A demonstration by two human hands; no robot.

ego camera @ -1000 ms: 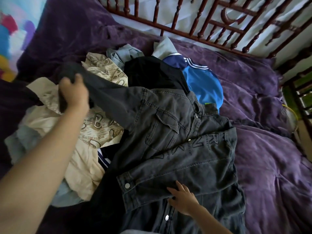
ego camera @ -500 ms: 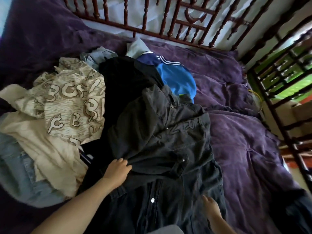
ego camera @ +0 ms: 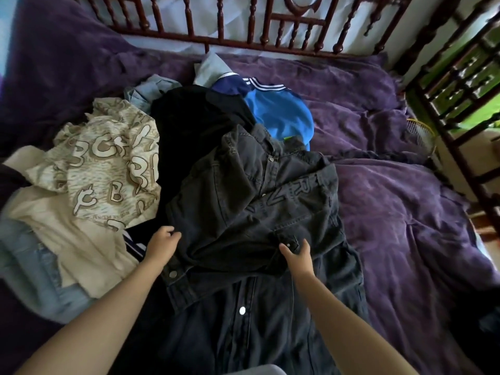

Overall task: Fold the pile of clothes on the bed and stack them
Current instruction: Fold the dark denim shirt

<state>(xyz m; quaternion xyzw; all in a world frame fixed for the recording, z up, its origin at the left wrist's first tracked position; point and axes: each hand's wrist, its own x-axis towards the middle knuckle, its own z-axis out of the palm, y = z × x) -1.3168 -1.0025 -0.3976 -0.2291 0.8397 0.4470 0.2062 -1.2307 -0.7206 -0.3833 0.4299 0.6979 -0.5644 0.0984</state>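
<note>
- One dark denim jacket point(ego camera: 270, 207) is spread at frame centre on the purple bed point(ego camera: 405, 212).
- Its folded sleeve fabric is gripped by two hands: left hand point(ego camera: 162, 243), right hand point(ego camera: 296, 254).
- One cream lettered shirt point(ego camera: 108, 169) is seen at left.

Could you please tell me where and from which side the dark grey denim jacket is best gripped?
The two shoulders beside the collar of the dark grey denim jacket, reaching over from the near side with left hand and right hand. Its sleeves lie crossed over the chest and its snap-button front runs toward the person, so the top should fold down.
</note>
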